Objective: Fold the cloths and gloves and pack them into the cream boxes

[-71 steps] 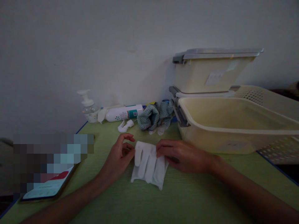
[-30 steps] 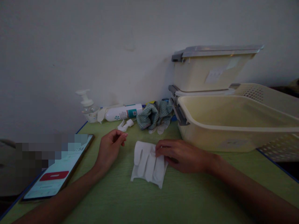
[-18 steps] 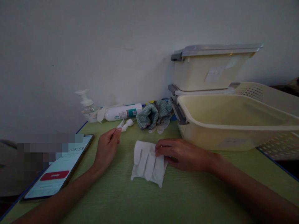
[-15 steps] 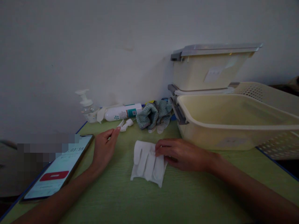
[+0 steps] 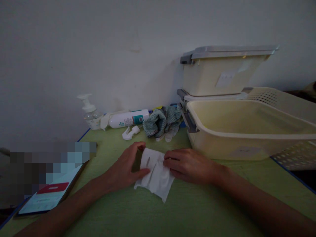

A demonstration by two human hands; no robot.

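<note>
A folded white fabric glove [image 5: 155,179] lies on the green bench [image 5: 207,207]. The left hand [image 5: 122,171] is spread, its thumb touching it; the right hand [image 5: 191,164] pinches its edge. Behind are a white plastic nozzle [image 5: 130,132], a crumpled grey-green cloth [image 5: 161,121] and a cream plastic basin [image 5: 222,144].

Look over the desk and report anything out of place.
The white bottle lies on its side at the back, and a loose white piece, perhaps a spray head, lies in front of it. Odd, since bottles usually stand upright, heads attached. No damage shows on the white glove.
</note>
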